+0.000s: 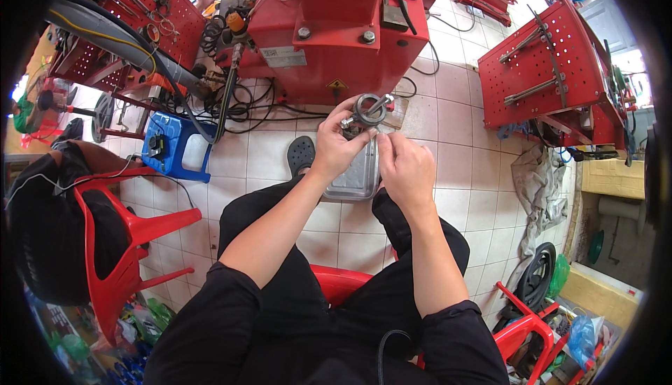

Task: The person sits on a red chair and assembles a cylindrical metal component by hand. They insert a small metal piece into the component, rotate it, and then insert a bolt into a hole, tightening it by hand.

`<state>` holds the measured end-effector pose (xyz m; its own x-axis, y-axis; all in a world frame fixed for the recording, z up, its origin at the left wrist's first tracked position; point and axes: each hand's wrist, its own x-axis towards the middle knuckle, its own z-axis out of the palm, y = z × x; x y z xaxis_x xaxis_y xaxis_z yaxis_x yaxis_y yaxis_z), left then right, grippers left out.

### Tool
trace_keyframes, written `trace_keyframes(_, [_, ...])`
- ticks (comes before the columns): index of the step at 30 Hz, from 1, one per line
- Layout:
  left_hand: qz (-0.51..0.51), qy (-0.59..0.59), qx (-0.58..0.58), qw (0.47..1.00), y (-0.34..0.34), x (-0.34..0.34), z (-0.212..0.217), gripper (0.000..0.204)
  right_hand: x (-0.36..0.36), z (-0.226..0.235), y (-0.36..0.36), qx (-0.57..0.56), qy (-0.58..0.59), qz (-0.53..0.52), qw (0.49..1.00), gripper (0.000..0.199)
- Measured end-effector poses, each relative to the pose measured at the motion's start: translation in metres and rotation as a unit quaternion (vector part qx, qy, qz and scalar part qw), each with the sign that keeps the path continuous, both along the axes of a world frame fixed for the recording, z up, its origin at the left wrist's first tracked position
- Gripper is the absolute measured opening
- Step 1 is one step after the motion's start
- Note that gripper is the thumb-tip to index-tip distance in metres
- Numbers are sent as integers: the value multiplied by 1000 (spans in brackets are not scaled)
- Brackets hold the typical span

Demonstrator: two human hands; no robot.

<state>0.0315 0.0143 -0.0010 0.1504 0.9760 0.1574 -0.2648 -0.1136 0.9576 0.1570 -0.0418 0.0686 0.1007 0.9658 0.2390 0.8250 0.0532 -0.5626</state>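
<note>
1. We hold the ring-shaped metal part (369, 109) in our left hand (334, 144), its thumb and fingers closed around the lower left of the part; this seems to leave the round opening and the upper edge uncovered and in our sight.
2. Our right hand (408, 168) has its fingers curled in, with thumb and forefinger drawn close together at the part's lower edge. We cannot tell whether they pinch a small piece or merely steady it.
3. The part is up in the air ahead of our knees, with a bright metal rod showing across its ring. Both forearms reach forward over our thighs, probably so that the two hands can meet on it in the middle of our view.
4. Beneath our hands, a shallow rectangular tray (352, 180) lies on the tiled floor (323, 225) between our feet; there, we judge, it would catch anything dropped or dripping. Our left foot wears a dark clog (301, 154) beside it.
5. We sit on a red plastic seat (339, 283), low enough, it seems, to work over the floor.
6. Just beyond stands a red machine (329, 56), its upright held to the base by large bolts, presumably for firmness.
7. To our left, a blue plastic stool (168, 148) carries a small black device, perhaps to keep it off the floor. To our right, long metal rods (526, 89) lie against a red perforated panel (507, 101).
</note>
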Motion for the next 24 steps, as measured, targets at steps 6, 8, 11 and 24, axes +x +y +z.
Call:
trace_keyframes(6, [52,100,99,989,-1,-3,17,21,1,4,-2,32,47,-11,998,17])
trace_keyframes(8, [64,120,115,984,-1,-3,19,20,3,-2,-2,50,20,-10,998,17])
trace_keyframes(11, [76,132,118,981,0,-5,19,19,2,-3,-1,34,18,-11,999,17])
trace_keyframes(24, [70,152,132,977,1,-9,13,26,-5,1,-1,-5,112,-11,994,14])
